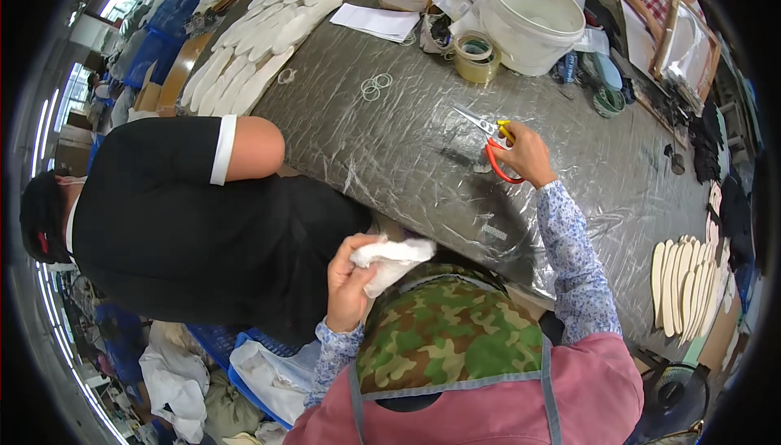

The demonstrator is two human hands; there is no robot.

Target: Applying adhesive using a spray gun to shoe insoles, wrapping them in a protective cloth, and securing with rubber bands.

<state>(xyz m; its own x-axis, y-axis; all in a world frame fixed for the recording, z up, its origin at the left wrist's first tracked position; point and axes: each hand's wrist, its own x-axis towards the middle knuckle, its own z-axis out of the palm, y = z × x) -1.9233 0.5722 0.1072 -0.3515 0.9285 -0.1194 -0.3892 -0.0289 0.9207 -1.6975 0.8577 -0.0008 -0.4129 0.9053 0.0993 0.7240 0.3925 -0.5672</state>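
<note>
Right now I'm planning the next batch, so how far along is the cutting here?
Looks done: white insole-shaped pieces are laid in rows at the table's far end, and a tan stack sits at the right edge. In hand: the right hand holds red-handled scissors on the table; the left hand grips a white cloth. What's left can't be judged.

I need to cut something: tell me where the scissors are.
In the head view, the red-and-yellow-handled scissors lie right of centre on the plastic-covered table, under the right hand, below the white bucket.
</note>
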